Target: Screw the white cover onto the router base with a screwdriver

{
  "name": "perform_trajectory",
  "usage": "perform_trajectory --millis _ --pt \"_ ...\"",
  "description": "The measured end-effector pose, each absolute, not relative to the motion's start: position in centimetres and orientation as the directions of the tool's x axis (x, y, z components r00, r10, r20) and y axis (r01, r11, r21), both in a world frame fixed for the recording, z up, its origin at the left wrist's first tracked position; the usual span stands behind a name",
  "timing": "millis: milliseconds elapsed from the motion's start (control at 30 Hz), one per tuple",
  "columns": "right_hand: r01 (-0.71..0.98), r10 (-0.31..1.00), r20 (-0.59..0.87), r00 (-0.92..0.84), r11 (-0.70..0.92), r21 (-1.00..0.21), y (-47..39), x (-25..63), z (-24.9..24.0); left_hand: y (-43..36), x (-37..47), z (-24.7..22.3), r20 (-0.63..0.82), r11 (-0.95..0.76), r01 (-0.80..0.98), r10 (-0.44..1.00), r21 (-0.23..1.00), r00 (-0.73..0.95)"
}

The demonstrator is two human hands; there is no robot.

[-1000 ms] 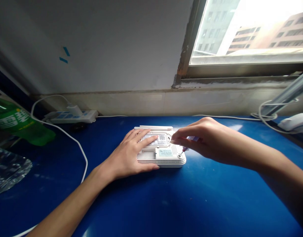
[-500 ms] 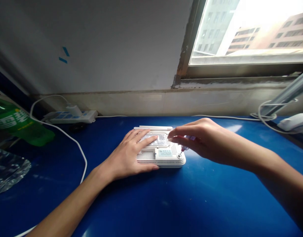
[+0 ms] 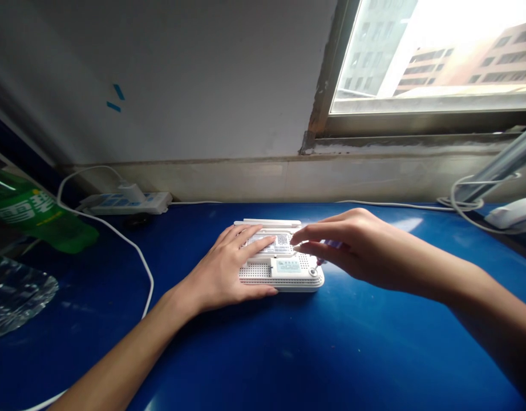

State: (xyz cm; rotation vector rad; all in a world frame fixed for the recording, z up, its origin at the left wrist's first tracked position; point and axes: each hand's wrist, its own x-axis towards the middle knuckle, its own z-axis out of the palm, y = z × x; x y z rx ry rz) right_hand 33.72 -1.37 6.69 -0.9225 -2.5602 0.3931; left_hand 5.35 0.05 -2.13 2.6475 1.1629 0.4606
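A white router [image 3: 258, 269] lies on the blue table, its vented, labelled face up and a flat bar, seemingly an antenna, along its far side. My left hand [image 3: 231, 257] grips its left part, fingers spread over the top and thumb against the front edge. Above its right side, my right hand [image 3: 346, 240] is closed around a small screwdriver [image 3: 319, 261]. The tool's purplish handle is mostly hidden by the fingers. Its thin shaft slants down to the round screw hole [image 3: 313, 272] at the near right corner. How deep the tip sits cannot be seen.
On the left are a green bottle [image 3: 44, 217] and a clear plastic bottle [image 3: 19, 297]. A power strip [image 3: 156, 202] with a plugged-in charger stands by the wall, its white cable [image 3: 138, 251] curving over the table. At right, a cord [image 3: 455, 194] loops round a metal post [image 3: 498, 162].
The view has shifted slightly. My right hand stays over the same corner, and the screwdriver's handle looks slightly turned. My left hand keeps its place on the router.
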Motion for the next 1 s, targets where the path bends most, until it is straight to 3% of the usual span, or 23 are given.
perform_trajectory --millis 667,1000 --pt "0.540 0.628 0.255 -0.735 0.770 -0.341 -1.65 34.31 6.63 0.14 5.28 -2.12 0.204 -0.672 0.673 0.738 0.309 0.643" --pt "0.582 0.674 0.233 -0.701 0.729 -0.360 -1.34 33.81 6.50 0.09 5.26 -2.10 0.189 -0.652 0.684 0.755 0.328 0.628"
